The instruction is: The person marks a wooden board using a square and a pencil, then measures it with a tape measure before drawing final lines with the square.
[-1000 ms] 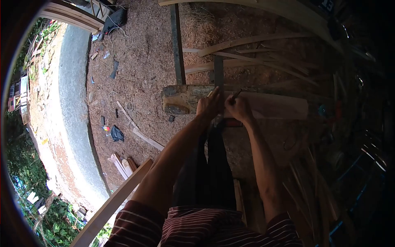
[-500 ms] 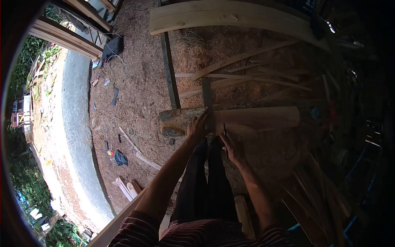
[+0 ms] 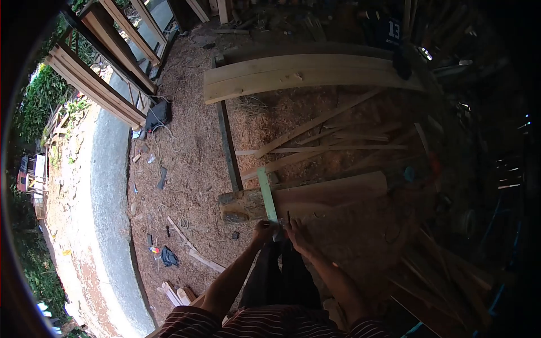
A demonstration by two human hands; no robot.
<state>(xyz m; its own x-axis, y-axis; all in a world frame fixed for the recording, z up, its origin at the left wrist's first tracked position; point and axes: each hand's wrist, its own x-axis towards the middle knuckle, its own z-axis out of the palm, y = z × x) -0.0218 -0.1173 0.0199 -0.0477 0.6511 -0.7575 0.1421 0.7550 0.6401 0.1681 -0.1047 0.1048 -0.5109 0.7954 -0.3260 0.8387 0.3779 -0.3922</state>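
A try square (image 3: 266,191) lies over the left part of a wooden board (image 3: 338,193), its long flat blade catching pale green light and pointing away from me. My left hand (image 3: 263,232) is closed on its near end, close to the board's front edge. Just to the right, my right hand (image 3: 297,234) is closed around a thin dark pencil (image 3: 288,216) that points up and away. The fingertips of both hands are small and partly hidden. Under the board is a rough timber (image 3: 248,204) whose left end sticks out.
A wide plank (image 3: 304,72) spans the far side. Several thin strips (image 3: 321,124) lie over shavings beyond the board. A dark beam (image 3: 227,146) runs away at left. Loose boards (image 3: 434,259) are at right, a black bag (image 3: 168,256) at left. A person's dark shirt (image 3: 389,31) shows at the back.
My view has tilted up. The square's blade has turned from dark to bright green. My left hand has moved from the blade to its near end, and my right hand has come closer to it.
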